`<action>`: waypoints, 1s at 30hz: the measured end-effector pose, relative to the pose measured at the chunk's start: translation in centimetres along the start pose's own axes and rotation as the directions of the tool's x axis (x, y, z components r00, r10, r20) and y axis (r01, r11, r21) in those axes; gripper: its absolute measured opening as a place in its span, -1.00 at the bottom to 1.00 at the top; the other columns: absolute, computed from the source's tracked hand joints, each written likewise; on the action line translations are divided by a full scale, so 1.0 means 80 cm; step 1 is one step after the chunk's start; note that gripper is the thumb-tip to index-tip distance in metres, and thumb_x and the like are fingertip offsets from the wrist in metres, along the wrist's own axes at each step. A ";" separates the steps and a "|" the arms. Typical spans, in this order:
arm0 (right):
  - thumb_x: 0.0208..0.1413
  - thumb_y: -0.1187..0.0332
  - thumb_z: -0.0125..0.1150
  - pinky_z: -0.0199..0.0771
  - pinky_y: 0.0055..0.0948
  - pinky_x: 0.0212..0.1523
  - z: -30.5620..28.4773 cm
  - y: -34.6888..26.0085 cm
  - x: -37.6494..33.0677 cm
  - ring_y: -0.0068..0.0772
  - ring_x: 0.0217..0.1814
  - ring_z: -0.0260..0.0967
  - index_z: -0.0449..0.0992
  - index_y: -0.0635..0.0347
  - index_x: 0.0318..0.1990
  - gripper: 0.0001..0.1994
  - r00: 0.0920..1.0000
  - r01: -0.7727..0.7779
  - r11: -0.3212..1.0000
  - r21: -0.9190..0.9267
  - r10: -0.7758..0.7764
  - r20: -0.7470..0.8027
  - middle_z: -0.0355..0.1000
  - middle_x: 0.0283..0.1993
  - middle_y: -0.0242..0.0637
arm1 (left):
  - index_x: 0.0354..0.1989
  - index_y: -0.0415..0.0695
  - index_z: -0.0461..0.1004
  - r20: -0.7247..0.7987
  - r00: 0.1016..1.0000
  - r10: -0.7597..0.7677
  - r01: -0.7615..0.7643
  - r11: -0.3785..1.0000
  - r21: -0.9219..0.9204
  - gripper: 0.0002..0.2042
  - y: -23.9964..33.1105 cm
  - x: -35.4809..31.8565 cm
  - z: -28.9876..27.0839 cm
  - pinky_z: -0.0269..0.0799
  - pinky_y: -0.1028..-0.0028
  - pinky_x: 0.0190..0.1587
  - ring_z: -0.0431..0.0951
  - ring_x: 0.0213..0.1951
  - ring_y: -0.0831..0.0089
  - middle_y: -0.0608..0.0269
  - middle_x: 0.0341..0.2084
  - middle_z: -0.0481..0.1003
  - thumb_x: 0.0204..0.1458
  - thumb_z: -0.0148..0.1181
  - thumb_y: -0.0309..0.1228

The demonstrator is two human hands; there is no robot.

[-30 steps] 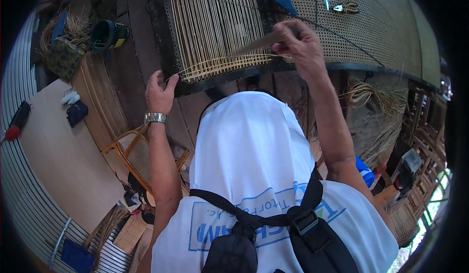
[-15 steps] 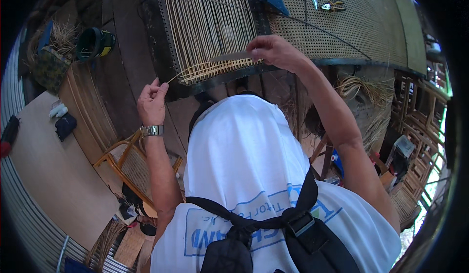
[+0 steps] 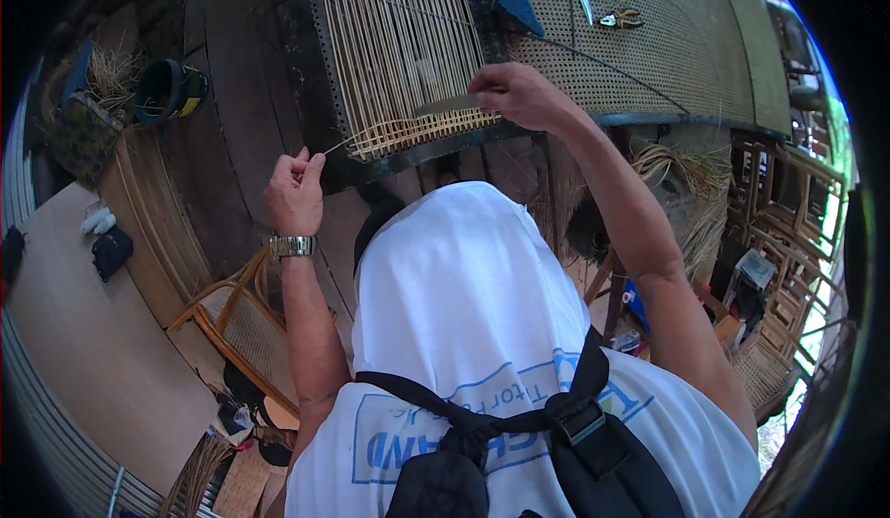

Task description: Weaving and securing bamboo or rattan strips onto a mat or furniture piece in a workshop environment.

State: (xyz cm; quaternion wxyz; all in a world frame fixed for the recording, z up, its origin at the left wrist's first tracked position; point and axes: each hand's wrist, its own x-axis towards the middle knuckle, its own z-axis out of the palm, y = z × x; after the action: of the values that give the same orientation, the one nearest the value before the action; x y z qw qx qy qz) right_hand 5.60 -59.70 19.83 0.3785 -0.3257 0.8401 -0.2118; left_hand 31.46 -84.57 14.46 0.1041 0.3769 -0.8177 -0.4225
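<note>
Pale tan striped cane panel [image 3: 408, 55] in black perforated frame [image 3: 320, 82]; beige honeycomb-woven cane sheet [image 3: 649, 55]; silver wristwatch [image 3: 292, 246].

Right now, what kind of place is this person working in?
Likely a cane-weaving furniture workshop: a dark frame half-woven with pale cane strands, a finished woven cane panel, and unfinished wooden chair frames stacked nearby.

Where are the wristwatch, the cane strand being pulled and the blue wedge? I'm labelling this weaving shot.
wristwatch [image 3: 293, 246], head view, on its metal band at the left wrist.
cane strand [image 3: 336, 146], head view, on its free stretch beside the left hand.
blue wedge [image 3: 516, 10], head view, on its top face.
</note>
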 end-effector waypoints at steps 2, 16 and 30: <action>0.24 0.37 0.13 0.46 -0.48 -0.23 0.000 -0.005 0.003 -0.54 -0.28 0.45 0.54 0.22 -0.03 -0.79 0.984 -0.024 0.992 0.120 0.045 -0.172 0.52 -0.32 -0.30 | -0.46 -0.22 0.43 0.030 0.999 -0.017 0.016 1.000 0.015 -0.72 0.001 0.001 -0.003 0.50 0.34 -0.33 0.67 -0.31 0.26 -0.08 -0.16 0.61 0.08 0.30 -0.26; 0.29 0.37 0.08 0.47 -0.49 -0.23 0.003 -0.045 0.014 -0.54 -0.26 0.45 0.54 0.26 -0.02 -0.78 0.999 -0.043 0.984 0.172 0.045 -0.006 0.53 -0.28 -0.34 | -0.48 -0.23 0.41 0.120 0.992 -0.032 0.034 0.999 -0.019 -0.72 -0.001 0.008 -0.018 0.50 0.33 -0.33 0.68 -0.27 0.19 -0.14 -0.12 0.58 0.07 0.29 -0.27; 0.31 0.35 0.11 0.22 -0.79 -0.47 -0.062 0.024 -0.043 -0.81 -0.44 0.26 0.47 0.24 0.07 -0.75 0.884 0.134 0.769 0.626 0.193 -0.426 0.51 -0.31 -0.44 | -0.51 -0.22 0.40 0.117 0.992 0.042 -0.011 0.968 -0.251 -0.73 -0.032 0.011 -0.014 0.42 0.49 -0.36 0.62 -0.31 0.52 -0.05 -0.11 0.61 0.12 0.28 -0.33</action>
State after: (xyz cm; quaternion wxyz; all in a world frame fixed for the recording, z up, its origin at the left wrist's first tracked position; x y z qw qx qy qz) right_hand 2.74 -55.38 23.46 0.2564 -0.1030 0.7881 -0.5500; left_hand 32.73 -86.80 13.03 0.1065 0.3235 -0.7677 -0.5428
